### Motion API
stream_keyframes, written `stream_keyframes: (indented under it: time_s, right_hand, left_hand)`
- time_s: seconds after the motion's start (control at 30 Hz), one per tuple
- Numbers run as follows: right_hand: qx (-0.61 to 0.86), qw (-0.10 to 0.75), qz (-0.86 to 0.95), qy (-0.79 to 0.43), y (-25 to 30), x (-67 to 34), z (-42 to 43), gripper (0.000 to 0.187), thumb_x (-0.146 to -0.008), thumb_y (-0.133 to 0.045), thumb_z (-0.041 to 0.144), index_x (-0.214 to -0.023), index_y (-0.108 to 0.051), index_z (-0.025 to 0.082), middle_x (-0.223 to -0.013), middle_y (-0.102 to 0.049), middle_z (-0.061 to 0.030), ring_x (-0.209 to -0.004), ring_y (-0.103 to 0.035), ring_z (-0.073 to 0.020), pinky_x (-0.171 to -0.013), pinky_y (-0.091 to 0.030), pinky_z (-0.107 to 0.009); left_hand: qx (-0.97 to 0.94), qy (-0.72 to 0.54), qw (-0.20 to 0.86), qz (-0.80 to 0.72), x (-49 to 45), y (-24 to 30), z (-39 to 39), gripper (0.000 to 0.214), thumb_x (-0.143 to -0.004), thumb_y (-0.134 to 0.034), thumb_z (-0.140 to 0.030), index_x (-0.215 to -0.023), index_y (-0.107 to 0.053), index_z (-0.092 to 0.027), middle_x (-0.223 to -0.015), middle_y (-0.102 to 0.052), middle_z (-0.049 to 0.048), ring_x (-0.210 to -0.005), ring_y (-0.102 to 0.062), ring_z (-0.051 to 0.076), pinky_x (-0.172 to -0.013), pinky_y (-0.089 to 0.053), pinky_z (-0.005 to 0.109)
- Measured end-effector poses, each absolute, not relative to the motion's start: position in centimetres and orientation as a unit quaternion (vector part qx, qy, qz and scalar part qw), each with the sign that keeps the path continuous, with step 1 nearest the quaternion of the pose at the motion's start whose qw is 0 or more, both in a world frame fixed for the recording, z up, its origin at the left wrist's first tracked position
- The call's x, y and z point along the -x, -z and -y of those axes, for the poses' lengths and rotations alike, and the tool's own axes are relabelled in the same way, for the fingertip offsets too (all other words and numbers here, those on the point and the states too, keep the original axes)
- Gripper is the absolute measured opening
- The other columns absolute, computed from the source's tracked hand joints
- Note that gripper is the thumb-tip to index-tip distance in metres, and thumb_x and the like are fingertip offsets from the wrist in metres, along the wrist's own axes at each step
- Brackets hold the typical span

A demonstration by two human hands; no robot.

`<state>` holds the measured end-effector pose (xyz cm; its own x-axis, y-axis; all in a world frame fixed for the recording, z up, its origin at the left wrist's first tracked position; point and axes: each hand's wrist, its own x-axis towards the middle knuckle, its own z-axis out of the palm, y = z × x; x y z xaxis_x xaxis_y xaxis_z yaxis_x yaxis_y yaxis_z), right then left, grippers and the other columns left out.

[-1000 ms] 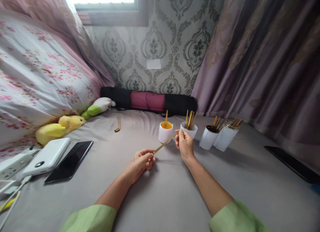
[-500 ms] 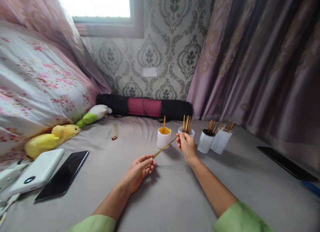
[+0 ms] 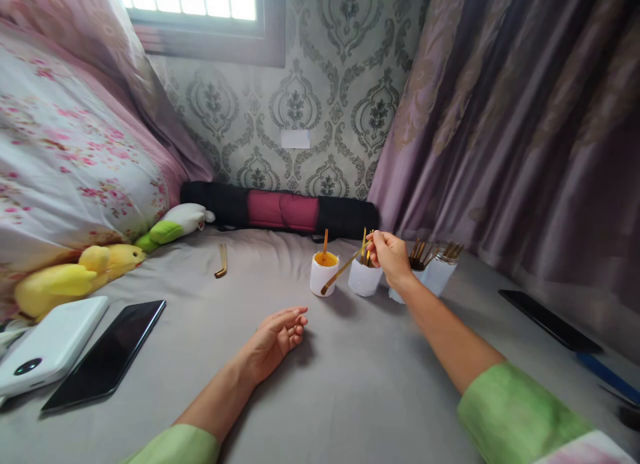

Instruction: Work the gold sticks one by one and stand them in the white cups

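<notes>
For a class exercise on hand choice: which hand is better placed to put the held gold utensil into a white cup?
Probably the right hand: it holds the slim gold utensil, close to the second white cup from the left. The left hand is empty and farther away.

Head view, single: above grey sheet [image 3: 360,391], facing forward and down; left hand [image 3: 277,337], right hand [image 3: 393,256] at middle range, patterned wall [image 3: 330,107] farther.

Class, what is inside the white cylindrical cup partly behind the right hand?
Thin gold-coloured sticks stand inside the cup. Its wall hides their lower ends; the right hand covers the opening's right side, hiding anything there.
</notes>
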<state>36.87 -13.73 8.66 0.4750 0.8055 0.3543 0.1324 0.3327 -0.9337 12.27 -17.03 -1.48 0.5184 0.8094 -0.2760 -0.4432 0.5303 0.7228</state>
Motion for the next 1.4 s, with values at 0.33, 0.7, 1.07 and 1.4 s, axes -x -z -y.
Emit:
stream_keyframes:
  time_s: [0.33,0.7,1.07,1.4]
  right_hand:
    - [0.546,0.679,0.439,-0.218,-12.0,-37.9,12.1,0.025,-0.085,-0.051,0.032,-0.068,-0.052,0.015,-0.049,-0.048,0.0054,-0.030,-0.036,-0.0018,-0.026,-0.023,-0.014]
    - [0.577,0.661,0.451,-0.163,-13.0,-38.4,9.4,0.023,-0.087,-0.045,0.025,-0.068,-0.053,0.015,-0.049,-0.050,0.0044,-0.030,-0.038,-0.0024,-0.027,-0.025,-0.014]
    - [0.625,0.587,0.508,-0.079,-12.0,-38.8,7.7,0.025,-0.085,-0.046,0.032,-0.073,-0.059,0.014,-0.055,-0.057,0.0016,-0.033,-0.043,-0.0033,-0.032,-0.031,-0.013]
    - [0.624,0.539,0.561,-0.067,-11.2,-37.4,6.7,0.023,-0.082,-0.047,0.031,-0.071,-0.060,0.016,-0.055,-0.058,0.0016,-0.037,-0.047,-0.0047,-0.036,-0.036,-0.013]
  left_hand:
    - [-0.191,-0.389,0.849,-0.301,-12.2,1.2,16.4,0.016,-0.072,-0.064,-0.009,-0.088,-0.061,-0.006,-0.073,-0.057,0.0035,-0.056,-0.051,0.005,-0.051,-0.046,0.017]
    - [-0.177,-0.389,0.856,-0.290,-12.1,1.4,16.2,0.014,-0.073,-0.063,-0.009,-0.087,-0.060,-0.006,-0.072,-0.057,0.0033,-0.055,-0.052,0.005,-0.049,-0.045,0.017]
    - [-0.173,-0.389,0.857,-0.290,-12.0,1.4,16.2,0.014,-0.073,-0.062,-0.008,-0.087,-0.060,-0.006,-0.071,-0.057,0.0029,-0.054,-0.052,0.005,-0.049,-0.045,0.017]
    - [-0.175,-0.389,0.857,-0.290,-12.2,1.0,16.2,0.012,-0.074,-0.062,-0.009,-0.085,-0.060,-0.007,-0.070,-0.057,0.0027,-0.054,-0.052,0.005,-0.049,-0.045,0.016]
